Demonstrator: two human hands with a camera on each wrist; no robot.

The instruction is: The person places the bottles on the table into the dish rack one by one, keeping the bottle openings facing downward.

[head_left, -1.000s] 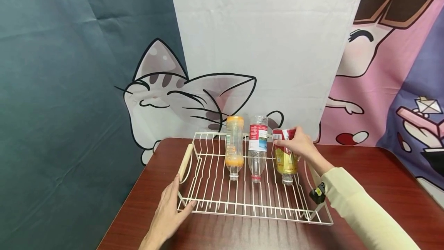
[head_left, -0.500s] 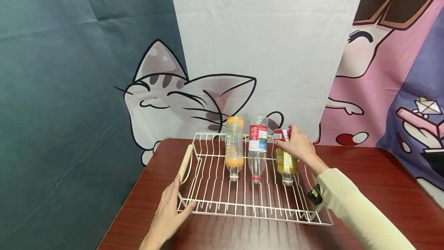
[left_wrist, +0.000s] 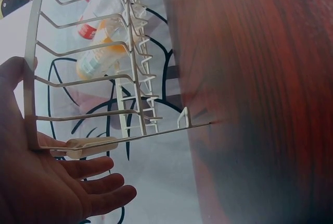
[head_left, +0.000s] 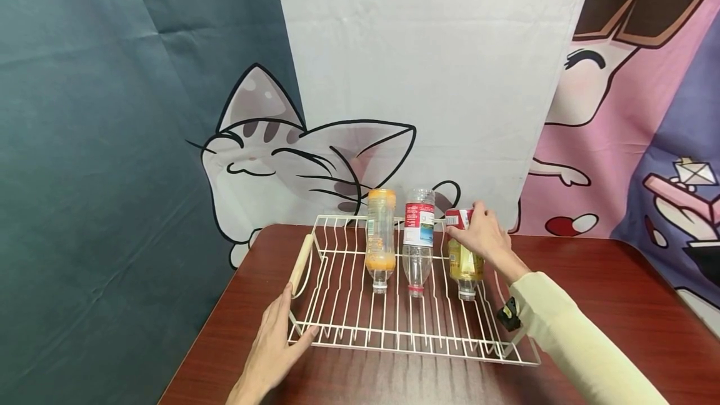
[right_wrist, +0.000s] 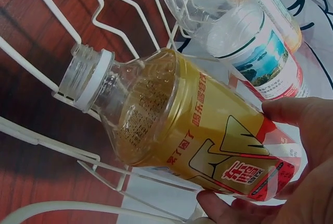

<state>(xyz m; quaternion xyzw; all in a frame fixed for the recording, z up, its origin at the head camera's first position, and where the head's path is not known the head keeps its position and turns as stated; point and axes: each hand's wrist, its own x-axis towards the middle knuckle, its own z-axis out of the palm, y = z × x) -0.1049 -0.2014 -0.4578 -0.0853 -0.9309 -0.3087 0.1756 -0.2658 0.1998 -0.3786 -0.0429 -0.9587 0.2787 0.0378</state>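
Observation:
Neck-down in the right part of a white wire dish rack (head_left: 388,332) leans a plastic bottle (head_left: 465,261) with a yellow and red label. My right hand (head_left: 485,236) grips it near its upturned base; in the right wrist view, thumb and fingers lie on either side of the bottle (right_wrist: 203,135), whose neck has no cap. At the rack's front left corner rests my left hand (head_left: 270,344), fingers straight along the side by the wooden handle (head_left: 301,262), thumb at the front rail. The left wrist view shows the left hand (left_wrist: 47,187) against the rack's frame (left_wrist: 32,78).
Two more upturned bottles lean in the rack: an orange-banded bottle (head_left: 380,239) and a clear bottle (head_left: 419,236) with a red and white label. The rack stands on a reddish-brown table (head_left: 585,292). A cartoon-printed cloth (head_left: 450,80) hangs behind.
My right hand has shifted slightly on the yellow-labelled bottle, and the bottle's upper end has moved a little to the right. The left hand and the other bottles stay put.

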